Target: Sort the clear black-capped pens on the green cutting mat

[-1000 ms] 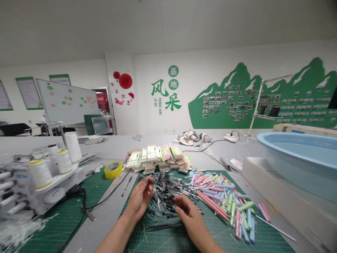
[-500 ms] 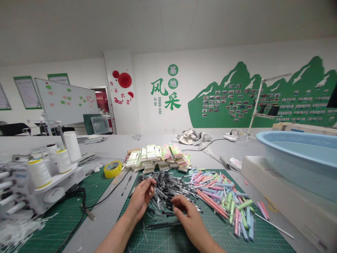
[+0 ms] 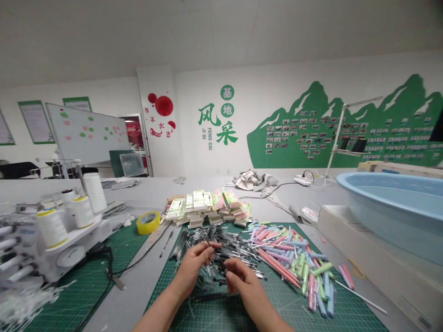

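Note:
My left hand [image 3: 195, 267] is closed in a pinch on a thin dark pen [image 3: 208, 242], mostly hidden by the fingers. To its right, my right hand [image 3: 247, 283] has thumb and fingers curled together; a dark piece shows by its fingertips, but I cannot make out what it grips. Both hands are over a heap of black and clear pens [image 3: 238, 244] on a green cutting mat [image 3: 277, 309]. A few dark pens [image 3: 211, 297] lie between the wrists. Right of the heap are pink, blue, green and purple pen barrels [image 3: 280, 249].
Small printed boxes [image 3: 202, 200] are stacked behind the pens. Yellow tape [image 3: 148, 222] lies to the left, near a sewing machine [image 3: 72, 249] with thread cones. At right, a blue basin [image 3: 398, 198] rests on a white box [image 3: 367, 258]. Crumpled cloth [image 3: 254, 180] lies farther back.
My left hand has moved right and slightly down, closer to my right hand, still pinching the thin piece. The right hand has barely moved.

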Action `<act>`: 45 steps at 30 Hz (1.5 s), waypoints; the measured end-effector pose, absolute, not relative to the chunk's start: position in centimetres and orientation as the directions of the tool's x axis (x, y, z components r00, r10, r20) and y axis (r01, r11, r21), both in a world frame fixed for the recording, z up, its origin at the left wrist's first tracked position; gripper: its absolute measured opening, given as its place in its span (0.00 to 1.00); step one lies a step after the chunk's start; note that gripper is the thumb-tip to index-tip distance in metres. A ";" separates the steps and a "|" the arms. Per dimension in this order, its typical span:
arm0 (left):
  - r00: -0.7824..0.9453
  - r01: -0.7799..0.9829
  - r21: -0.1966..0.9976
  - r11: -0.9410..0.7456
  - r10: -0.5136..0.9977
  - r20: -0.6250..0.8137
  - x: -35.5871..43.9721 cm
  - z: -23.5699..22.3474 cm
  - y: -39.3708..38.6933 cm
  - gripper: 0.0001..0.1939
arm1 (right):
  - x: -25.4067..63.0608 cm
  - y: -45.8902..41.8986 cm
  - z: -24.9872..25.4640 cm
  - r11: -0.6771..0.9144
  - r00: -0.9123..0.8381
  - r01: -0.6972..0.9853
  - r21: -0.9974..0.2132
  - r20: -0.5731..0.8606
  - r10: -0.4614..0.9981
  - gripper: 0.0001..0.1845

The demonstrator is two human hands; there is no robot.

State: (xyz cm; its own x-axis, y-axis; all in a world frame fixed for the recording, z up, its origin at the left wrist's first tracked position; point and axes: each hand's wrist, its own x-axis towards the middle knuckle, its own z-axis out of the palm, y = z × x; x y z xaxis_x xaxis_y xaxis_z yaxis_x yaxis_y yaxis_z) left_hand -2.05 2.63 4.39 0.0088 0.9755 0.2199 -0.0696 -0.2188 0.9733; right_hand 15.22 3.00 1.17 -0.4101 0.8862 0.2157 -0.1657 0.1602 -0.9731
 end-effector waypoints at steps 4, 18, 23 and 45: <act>0.137 0.007 0.979 -0.205 0.970 0.202 -1.5 4.8 2.3 0.19 | 14.8 3.4 0.8 -0.024 -0.485 -0.335 -0.942 0.150 0.862 0.13; 0.274 0.813 0.418 -0.405 0.900 0.340 -6.1 3.4 3.6 0.09 | 16.2 3.7 1.4 -0.003 -0.258 -0.325 -0.946 0.085 0.963 0.15; 0.363 0.850 0.286 -0.442 0.886 0.289 -5.4 3.1 3.2 0.12 | 16.1 3.9 1.2 0.010 -0.272 -0.305 -0.952 0.097 0.957 0.14; 0.387 0.900 0.056 -0.432 0.853 0.351 -5.3 2.0 4.2 0.08 | 16.0 3.7 1.4 0.014 -0.273 -0.289 -0.957 0.096 0.957 0.15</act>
State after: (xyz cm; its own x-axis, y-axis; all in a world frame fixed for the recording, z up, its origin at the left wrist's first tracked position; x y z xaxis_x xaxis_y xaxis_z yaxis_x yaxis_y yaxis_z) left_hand -5.31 4.22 2.00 0.3871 0.8526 0.3511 0.9002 -0.4319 0.0565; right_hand 15.96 3.70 1.44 -0.2733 0.9571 0.0964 -0.2890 0.0139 -0.9572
